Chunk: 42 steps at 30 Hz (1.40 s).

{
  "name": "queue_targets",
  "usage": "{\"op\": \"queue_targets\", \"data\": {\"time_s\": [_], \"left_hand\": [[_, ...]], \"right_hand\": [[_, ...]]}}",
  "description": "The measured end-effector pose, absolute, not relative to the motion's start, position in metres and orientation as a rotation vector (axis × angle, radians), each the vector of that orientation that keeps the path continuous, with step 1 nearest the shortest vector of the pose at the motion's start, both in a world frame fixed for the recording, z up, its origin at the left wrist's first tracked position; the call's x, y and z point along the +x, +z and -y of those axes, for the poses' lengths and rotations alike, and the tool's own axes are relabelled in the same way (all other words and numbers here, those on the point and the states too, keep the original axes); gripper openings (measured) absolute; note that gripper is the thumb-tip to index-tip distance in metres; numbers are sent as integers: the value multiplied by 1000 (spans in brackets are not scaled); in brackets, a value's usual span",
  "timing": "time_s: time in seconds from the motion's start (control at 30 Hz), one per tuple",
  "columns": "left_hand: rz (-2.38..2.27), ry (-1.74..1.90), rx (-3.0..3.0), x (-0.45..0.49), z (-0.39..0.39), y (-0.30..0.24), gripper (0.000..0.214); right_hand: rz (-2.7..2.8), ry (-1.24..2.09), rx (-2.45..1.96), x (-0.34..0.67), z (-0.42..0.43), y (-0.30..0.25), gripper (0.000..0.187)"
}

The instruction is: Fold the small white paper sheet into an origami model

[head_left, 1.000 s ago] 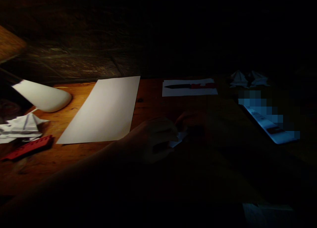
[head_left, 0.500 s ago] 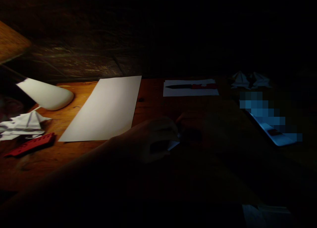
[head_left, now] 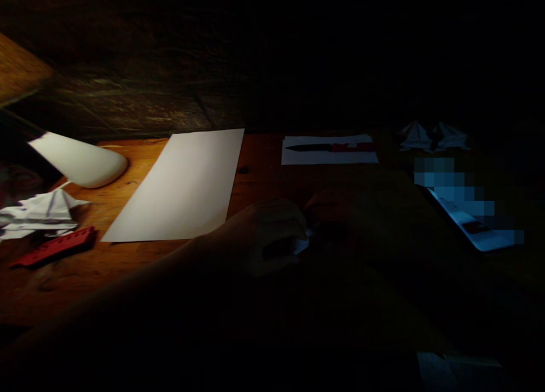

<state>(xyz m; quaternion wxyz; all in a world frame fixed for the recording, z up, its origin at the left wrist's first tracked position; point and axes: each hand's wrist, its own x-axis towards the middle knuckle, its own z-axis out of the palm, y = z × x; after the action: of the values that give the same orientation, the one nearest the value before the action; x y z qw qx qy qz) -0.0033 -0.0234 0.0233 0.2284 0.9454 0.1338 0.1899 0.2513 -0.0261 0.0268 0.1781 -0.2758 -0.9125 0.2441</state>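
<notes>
The scene is very dark. My left hand [head_left: 264,233] is curled over a small piece of white paper [head_left: 301,244] on the wooden table [head_left: 106,267], fingers pinched on its edge. My right hand [head_left: 336,210] meets it from the right, fingers bent onto the same paper; most of that hand is lost in shadow. Only a small corner of the paper shows between the two hands.
A large white sheet [head_left: 187,182] lies left of centre. A white lamp head [head_left: 80,162], folded white paper shapes [head_left: 40,210] and a red ruler [head_left: 53,245] sit far left. A knife on paper [head_left: 330,149], two folded paper figures [head_left: 432,135] and a lit device [head_left: 468,216] lie right.
Both hands stay on the small paper, shifting only slightly; the visible white corner has moved a little up and right. The view has drifted slightly.
</notes>
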Motion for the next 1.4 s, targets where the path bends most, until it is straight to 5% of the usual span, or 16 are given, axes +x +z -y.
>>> {"op": "queue_targets", "data": {"time_s": [0.33, 1.4], "left_hand": [[-330, 579, 2785, 2, 29, 31, 10], [-278, 445, 2734, -6, 20, 37, 8]], "right_hand": [[2584, 670, -732, 255, 24, 21, 23], [2590, 724, -645, 261, 23, 31, 10]]}}
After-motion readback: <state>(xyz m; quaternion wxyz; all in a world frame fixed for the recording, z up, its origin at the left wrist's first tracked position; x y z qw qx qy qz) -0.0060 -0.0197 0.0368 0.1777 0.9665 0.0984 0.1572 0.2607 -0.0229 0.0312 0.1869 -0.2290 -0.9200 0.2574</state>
